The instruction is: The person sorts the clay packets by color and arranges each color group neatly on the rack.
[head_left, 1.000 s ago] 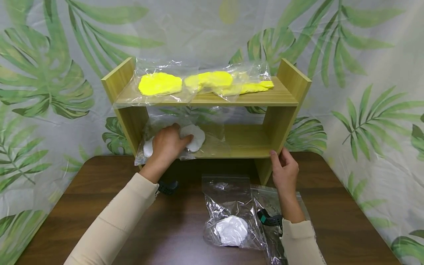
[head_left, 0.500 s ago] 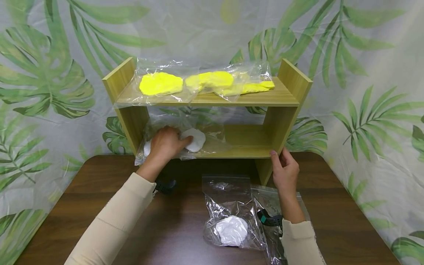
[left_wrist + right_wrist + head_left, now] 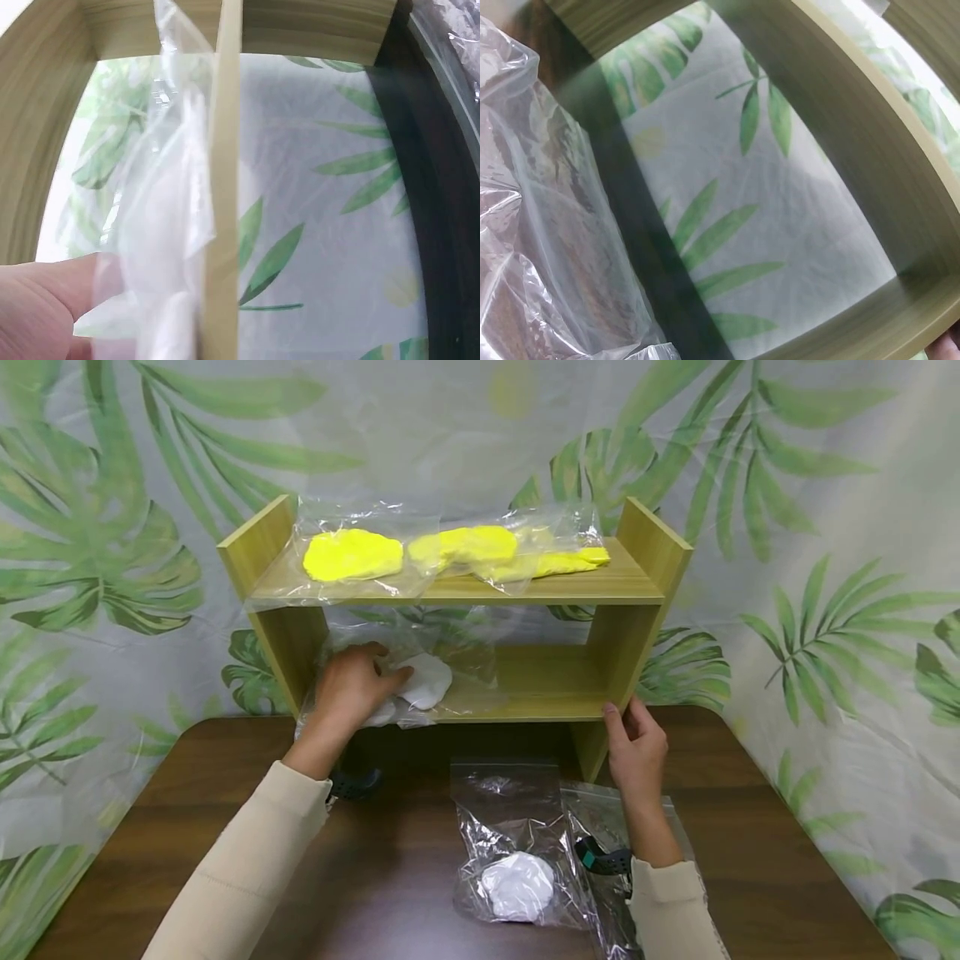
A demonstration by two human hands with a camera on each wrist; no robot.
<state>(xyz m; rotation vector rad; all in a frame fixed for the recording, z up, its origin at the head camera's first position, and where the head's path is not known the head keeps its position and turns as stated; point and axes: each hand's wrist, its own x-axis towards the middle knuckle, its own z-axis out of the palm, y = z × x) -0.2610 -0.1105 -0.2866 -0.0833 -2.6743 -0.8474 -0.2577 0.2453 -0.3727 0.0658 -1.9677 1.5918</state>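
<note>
A small wooden shelf (image 3: 633, 639) stands on the table. On its middle board lie clear zip bags; a flat white clay-like lump (image 3: 426, 682) shows in one of them. My left hand (image 3: 352, 681) reaches over these bags, its thumb and fingers pinching the plastic beside the lump. Another white patch (image 3: 382, 714) shows below the hand, partly hidden. In the left wrist view, the bag film (image 3: 157, 187) hangs against the board's edge next to my fingers. My right hand (image 3: 637, 752) pinches the front edge of the shelf's right side panel.
Bags with bright yellow lumps (image 3: 352, 555) lie along the top board. On the dark wooden table (image 3: 405, 860), a zip bag with a white lump (image 3: 517, 887) lies in front of the shelf. Another clear bag (image 3: 592, 802) lies partly under the right forearm.
My left hand has moved a little left along the middle board, and a white patch now shows below it. The head view has shifted slightly. My right hand stays at the panel.
</note>
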